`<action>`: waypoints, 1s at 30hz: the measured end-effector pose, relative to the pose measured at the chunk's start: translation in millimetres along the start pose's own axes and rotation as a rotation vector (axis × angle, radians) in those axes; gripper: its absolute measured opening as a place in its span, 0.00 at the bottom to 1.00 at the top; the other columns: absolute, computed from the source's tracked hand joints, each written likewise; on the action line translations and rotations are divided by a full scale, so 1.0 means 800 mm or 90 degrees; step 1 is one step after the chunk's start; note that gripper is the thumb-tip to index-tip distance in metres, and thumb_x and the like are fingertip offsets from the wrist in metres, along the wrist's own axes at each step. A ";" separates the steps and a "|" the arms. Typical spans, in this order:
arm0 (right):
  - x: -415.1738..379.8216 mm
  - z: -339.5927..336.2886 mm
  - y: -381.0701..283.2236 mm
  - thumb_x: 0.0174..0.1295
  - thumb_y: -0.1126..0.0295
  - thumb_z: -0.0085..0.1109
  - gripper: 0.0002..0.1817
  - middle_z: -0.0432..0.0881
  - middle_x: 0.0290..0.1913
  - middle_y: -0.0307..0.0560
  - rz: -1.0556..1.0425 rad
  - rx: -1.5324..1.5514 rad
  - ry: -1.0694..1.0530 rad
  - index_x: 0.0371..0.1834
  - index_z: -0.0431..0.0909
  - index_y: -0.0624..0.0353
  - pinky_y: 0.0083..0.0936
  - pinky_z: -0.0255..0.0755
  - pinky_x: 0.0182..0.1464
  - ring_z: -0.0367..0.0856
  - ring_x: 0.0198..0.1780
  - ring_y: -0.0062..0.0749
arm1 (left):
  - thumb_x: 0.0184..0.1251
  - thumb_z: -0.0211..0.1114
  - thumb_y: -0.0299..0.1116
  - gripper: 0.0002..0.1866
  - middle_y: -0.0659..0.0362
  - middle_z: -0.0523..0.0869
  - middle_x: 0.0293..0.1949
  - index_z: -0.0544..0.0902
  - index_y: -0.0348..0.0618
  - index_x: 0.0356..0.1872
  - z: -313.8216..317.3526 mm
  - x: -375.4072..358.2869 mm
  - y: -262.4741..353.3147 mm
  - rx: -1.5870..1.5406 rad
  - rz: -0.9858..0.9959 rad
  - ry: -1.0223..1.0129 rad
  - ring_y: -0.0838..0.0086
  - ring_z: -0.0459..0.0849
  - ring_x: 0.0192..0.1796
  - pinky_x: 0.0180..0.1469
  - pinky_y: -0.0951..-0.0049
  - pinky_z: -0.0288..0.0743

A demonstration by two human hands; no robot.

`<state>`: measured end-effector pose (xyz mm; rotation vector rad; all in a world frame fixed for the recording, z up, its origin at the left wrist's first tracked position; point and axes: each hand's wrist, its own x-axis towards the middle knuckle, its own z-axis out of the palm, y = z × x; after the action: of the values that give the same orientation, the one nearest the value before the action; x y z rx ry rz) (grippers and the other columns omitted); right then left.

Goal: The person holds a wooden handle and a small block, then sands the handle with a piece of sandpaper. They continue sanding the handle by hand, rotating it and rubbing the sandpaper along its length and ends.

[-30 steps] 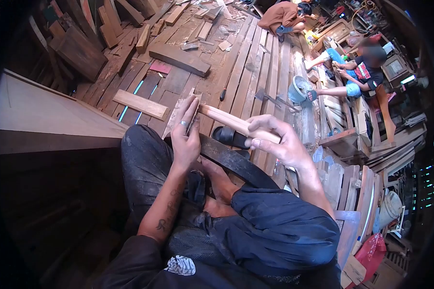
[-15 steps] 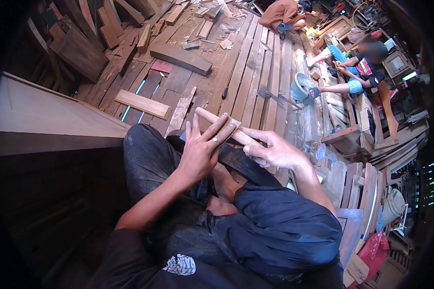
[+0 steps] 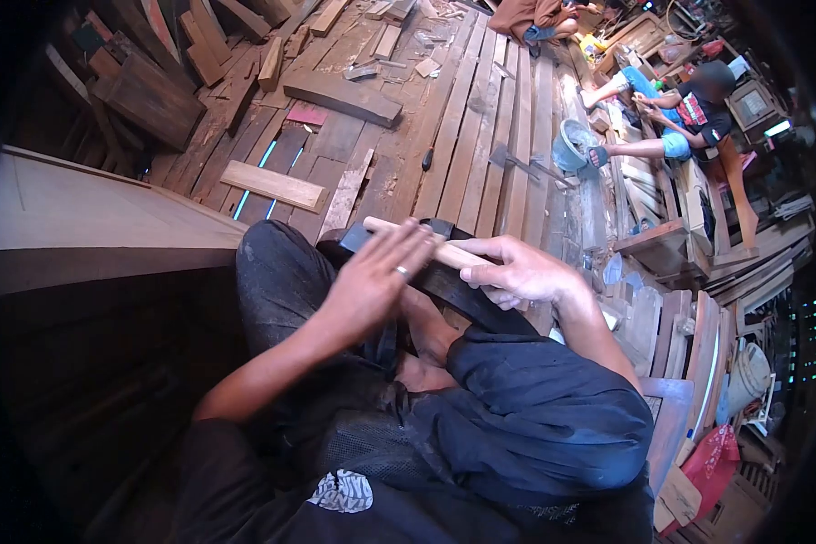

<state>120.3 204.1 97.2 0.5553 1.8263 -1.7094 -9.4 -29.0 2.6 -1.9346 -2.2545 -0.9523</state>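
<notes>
A pale wooden stick [image 3: 458, 256] lies slantwise above my lap. My right hand [image 3: 521, 272] grips its near end between thumb and fingers. Across the top of the stick, my left hand [image 3: 381, 272], with a ring on one finger, presses its fingers down, slightly blurred. A small tan sheet, looking like sandpaper, showed beneath these fingers earlier; the hand mostly hides it now. The stick's far end pokes out beyond the left fingers. Under the stick is a dark, flat-topped block [image 3: 480, 299] between my legs.
A short plank [image 3: 274, 185] and a thick dark beam [image 3: 343, 100] lie on the slatted floor [image 3: 444, 118]. A hammer-like tool [image 3: 517, 163] rests near a grey bucket [image 3: 573, 145]. Two people sit at the upper right. A pale board's edge [image 3: 109, 208] stands at left.
My left hand has turned flatter over the stick and covers the tan sheet. The stick sits a little lower, my right hand still holding it. The view has shifted slightly.
</notes>
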 end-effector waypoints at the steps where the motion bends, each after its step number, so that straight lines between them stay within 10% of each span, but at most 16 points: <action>1: 0.000 -0.002 0.001 0.81 0.65 0.61 0.32 0.70 0.29 0.26 -0.002 0.012 -0.010 0.86 0.67 0.53 0.18 0.61 0.23 0.65 0.23 0.12 | 0.63 0.61 0.18 0.38 0.47 0.76 0.79 0.73 0.39 0.80 -0.003 -0.006 -0.016 0.014 -0.024 0.012 0.54 0.68 0.85 0.86 0.50 0.60; 11: 0.004 -0.002 0.008 0.81 0.66 0.61 0.34 0.68 0.28 0.26 0.008 0.015 -0.016 0.88 0.64 0.51 0.18 0.59 0.23 0.63 0.23 0.12 | 0.51 0.66 0.15 0.46 0.44 0.74 0.80 0.72 0.38 0.80 0.017 0.009 0.030 -0.076 0.016 0.020 0.55 0.68 0.85 0.86 0.50 0.60; 30: 0.003 -0.003 0.012 0.83 0.66 0.58 0.32 0.77 0.36 0.33 0.028 0.023 -0.040 0.88 0.64 0.47 0.16 0.62 0.24 0.67 0.24 0.13 | 0.60 0.66 0.21 0.40 0.44 0.75 0.79 0.73 0.37 0.79 0.005 0.003 0.004 -0.004 -0.013 -0.008 0.53 0.71 0.83 0.85 0.50 0.61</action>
<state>124.4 207.1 88.1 0.5461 1.7302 -1.7149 -5.4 -24.9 1.8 -1.9283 -2.2860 -0.9525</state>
